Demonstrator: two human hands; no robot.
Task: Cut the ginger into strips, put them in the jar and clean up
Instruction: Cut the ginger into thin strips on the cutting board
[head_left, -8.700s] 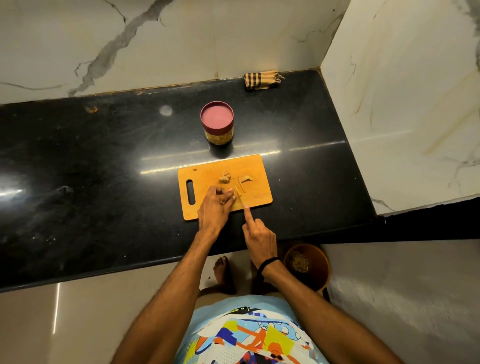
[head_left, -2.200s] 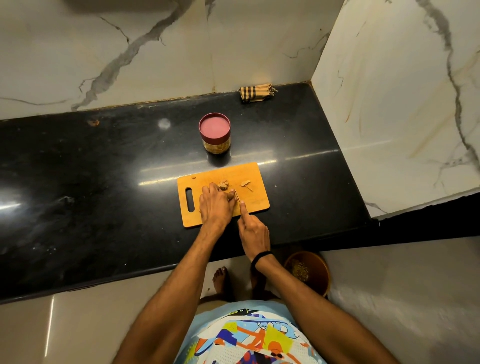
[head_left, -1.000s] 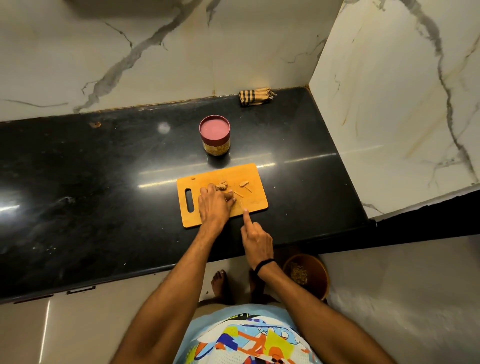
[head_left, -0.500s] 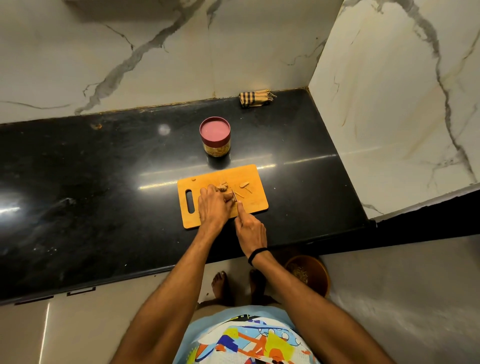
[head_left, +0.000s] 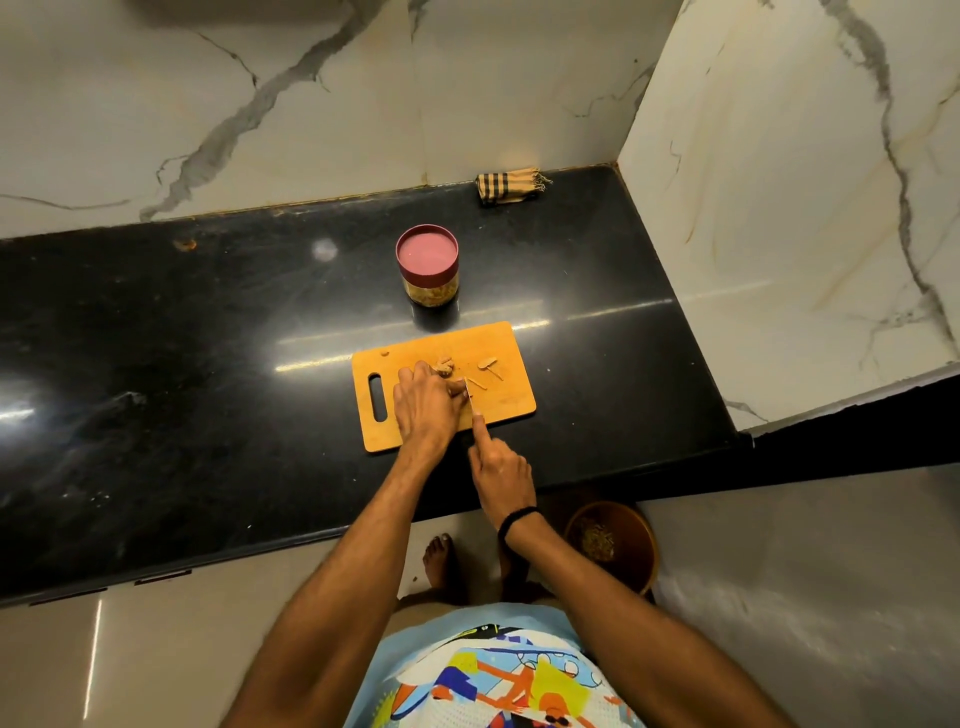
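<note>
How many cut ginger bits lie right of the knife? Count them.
3: pale oval slice, thin strip just below it, second strip beside the knife blade. Others may hide under the left hand.

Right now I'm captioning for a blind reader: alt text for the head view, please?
A person's left hand holds ginger on an orange cutting board while the right hand cuts it with a small knife, a few strips lying beside. Behind the board on the black counter stands a red-lidded jar, with a folded checked cloth farther back.
</note>
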